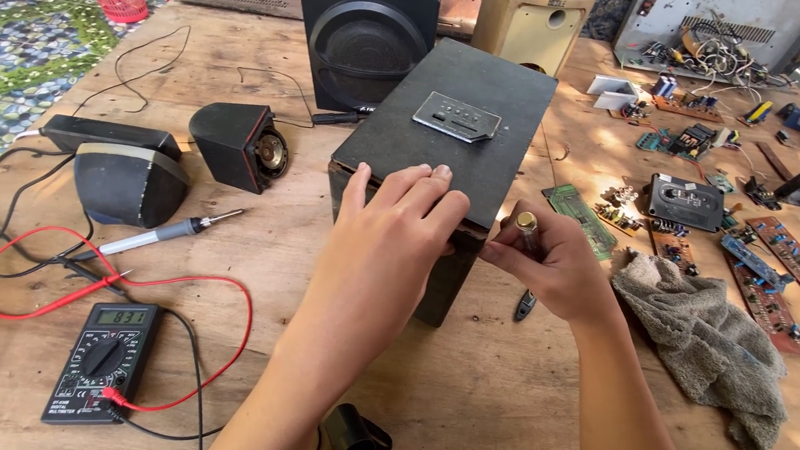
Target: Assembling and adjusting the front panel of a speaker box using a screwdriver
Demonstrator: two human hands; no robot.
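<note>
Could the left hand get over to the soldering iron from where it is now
Probably yes. The left hand rests on the black box, and the soldering iron lies in the open on the table to its left, with nothing between them.

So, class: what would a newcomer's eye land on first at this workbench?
Centre: the black speaker box, steadied by the left hand while the right hand holds a screwdriver at its edge. Lower left lies a multimeter with a looping red lead; circuit boards are scattered at right.
</note>
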